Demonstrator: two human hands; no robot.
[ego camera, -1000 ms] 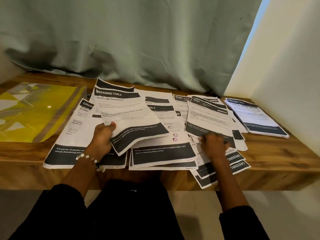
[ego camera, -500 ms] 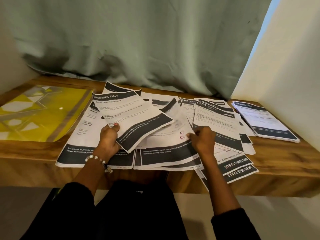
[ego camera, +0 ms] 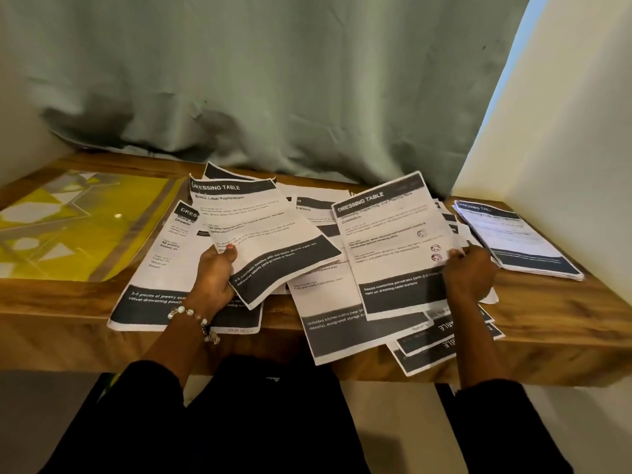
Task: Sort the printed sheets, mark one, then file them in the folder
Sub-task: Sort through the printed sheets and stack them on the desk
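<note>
Sorting is under way: a "Bottle Label Replacement" sheet (ego camera: pixel 260 241) is pinched at its lower edge by the left hand (ego camera: pixel 215 275), tilted so its heading reads. A second sheet (ego camera: pixel 393 248) is gripped at its right edge by the right hand (ego camera: pixel 470 271), apparently for comparison. Loose sheets (ego camera: pixel 345 323) are spread beneath. A neat pile (ego camera: pixel 516 241) sits at three o'clock, the yellow folder (ego camera: pixel 68 227) at nine o'clock, probably kept aside for filing.

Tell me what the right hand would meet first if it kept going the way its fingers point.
The right hand points up and left, so probably only the Dressing Table sheet it already pinches, then the spread sheets beneath; depth is unclear.
</note>
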